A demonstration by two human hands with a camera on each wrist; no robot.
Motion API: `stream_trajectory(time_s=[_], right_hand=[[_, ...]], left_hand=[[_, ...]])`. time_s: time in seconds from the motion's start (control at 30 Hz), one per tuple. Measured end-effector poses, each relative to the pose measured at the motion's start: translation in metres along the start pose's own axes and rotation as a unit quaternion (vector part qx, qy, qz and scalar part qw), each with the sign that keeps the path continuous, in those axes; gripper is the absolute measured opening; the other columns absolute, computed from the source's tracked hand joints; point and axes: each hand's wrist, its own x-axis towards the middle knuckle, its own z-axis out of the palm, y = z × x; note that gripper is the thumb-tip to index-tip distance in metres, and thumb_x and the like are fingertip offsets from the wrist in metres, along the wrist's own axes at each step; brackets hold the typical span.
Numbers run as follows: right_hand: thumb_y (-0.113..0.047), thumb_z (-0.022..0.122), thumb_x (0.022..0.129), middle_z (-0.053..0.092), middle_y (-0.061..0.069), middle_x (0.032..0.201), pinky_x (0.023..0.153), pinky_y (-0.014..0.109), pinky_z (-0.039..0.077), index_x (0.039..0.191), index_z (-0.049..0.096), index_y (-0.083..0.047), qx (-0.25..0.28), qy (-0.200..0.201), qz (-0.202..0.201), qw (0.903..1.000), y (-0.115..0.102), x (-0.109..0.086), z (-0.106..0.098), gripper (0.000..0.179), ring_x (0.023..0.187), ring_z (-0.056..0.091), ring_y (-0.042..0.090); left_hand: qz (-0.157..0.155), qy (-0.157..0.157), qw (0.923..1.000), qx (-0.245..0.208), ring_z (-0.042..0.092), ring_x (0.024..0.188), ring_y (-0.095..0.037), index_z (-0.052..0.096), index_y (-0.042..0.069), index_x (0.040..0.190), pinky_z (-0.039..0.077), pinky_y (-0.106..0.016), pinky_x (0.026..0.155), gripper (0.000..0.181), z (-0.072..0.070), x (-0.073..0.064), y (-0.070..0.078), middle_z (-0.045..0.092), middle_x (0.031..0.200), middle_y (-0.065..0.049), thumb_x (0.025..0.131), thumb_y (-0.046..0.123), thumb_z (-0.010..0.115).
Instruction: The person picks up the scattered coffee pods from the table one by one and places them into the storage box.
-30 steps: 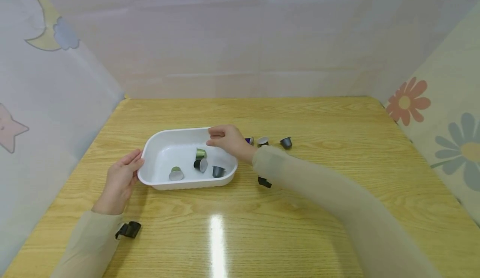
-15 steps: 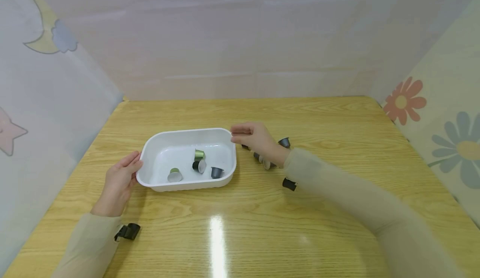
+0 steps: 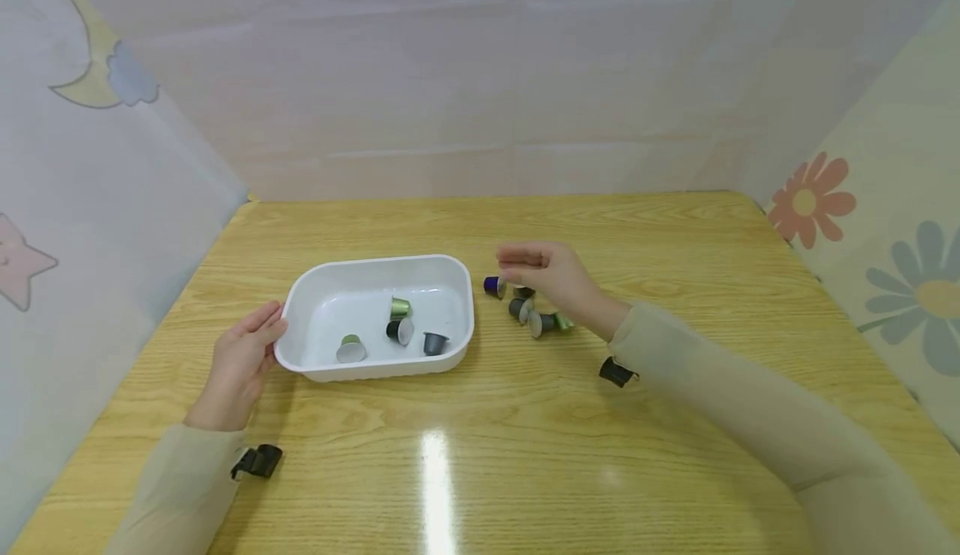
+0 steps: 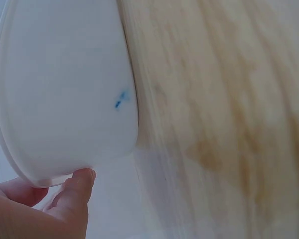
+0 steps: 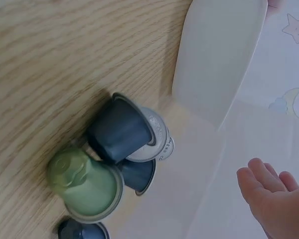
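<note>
My left hand (image 3: 238, 363) grips the left end of a white plastic tray (image 3: 375, 369); in the left wrist view, its thumb and fingers pinch the rim. Inside the tray lie several coffee capsules, among them a green one (image 3: 401, 307), a black one (image 3: 400, 331) and a grey one (image 3: 434, 344). Right of the tray, my right hand (image 3: 558, 278) hovers over a loose group of capsules, fingers extended, holding nothing. That group has a dark blue capsule (image 3: 493, 287), grey capsules (image 3: 542, 323) and a green capsule (image 5: 87, 186). The hand partly covers the group.
Everything stands on a wood-grain table (image 3: 480, 472). A pale wall covering (image 3: 480, 105) rises behind its far edge, and printed sheets flank both sides. Each wrist carries a small black camera mount (image 3: 257, 461).
My right hand has moved right, from over the tray's right end to above the loose capsules, uncovering the dark blue one. The left hand and tray stay almost in place.
</note>
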Motion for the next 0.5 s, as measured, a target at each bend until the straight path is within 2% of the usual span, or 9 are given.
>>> stream_trajectory(time_s=[0.2, 0.27, 0.43, 0.5], right_hand=[[-0.004, 0.066, 0.093, 0.059, 0.018, 0.131, 0.094, 0.032, 0.048, 0.131, 0.056, 0.005, 0.002, 0.01, -0.001, 1.0, 0.002, -0.007, -0.01, 0.04, 0.118, 0.057, 0.03], [-0.005, 0.065, 0.093, 0.059, 0.018, 0.131, 0.094, 0.032, 0.048, 0.132, 0.056, 0.005, -0.001, 0.009, -0.005, 0.9999, 0.005, -0.01, -0.014, 0.041, 0.119, 0.057, 0.03], [-0.004, 0.064, 0.094, 0.058, 0.019, 0.132, 0.092, 0.031, 0.049, 0.133, 0.054, 0.006, -0.014, 0.014, -0.004, 0.9998, 0.011, -0.016, -0.023, 0.041, 0.119, 0.056, 0.031], [-0.003, 0.064, 0.094, 0.057, 0.02, 0.132, 0.091, 0.029, 0.05, 0.133, 0.054, 0.007, -0.011, 0.015, -0.001, 0.9998, 0.012, -0.017, -0.024, 0.041, 0.12, 0.055, 0.032]], left_hand=[[0.002, -0.01, 0.9999, 0.008, 0.049, 0.118, -0.001, 0.024, 0.012, 0.154, 0.046, -0.011, 0.081, 0.058, -0.001, -0.001, 0.0, 0.025, 0.158, -0.005, 0.102, 0.016, 0.05], [0.007, -0.016, 0.9997, 0.015, 0.05, 0.117, -0.001, 0.023, 0.011, 0.155, 0.046, -0.012, 0.081, 0.059, -0.002, -0.001, 0.0, 0.024, 0.158, -0.005, 0.102, 0.016, 0.05], [0.005, -0.012, 0.9999, 0.003, 0.056, 0.101, 0.005, 0.025, 0.011, 0.154, 0.047, -0.012, 0.078, 0.058, -0.001, 0.0, 0.0, 0.025, 0.158, -0.006, 0.102, 0.014, 0.05], [0.003, -0.01, 0.9999, 0.003, 0.055, 0.106, 0.003, 0.025, 0.011, 0.154, 0.047, -0.012, 0.079, 0.058, -0.002, -0.001, 0.0, 0.025, 0.158, -0.006, 0.102, 0.014, 0.05]])
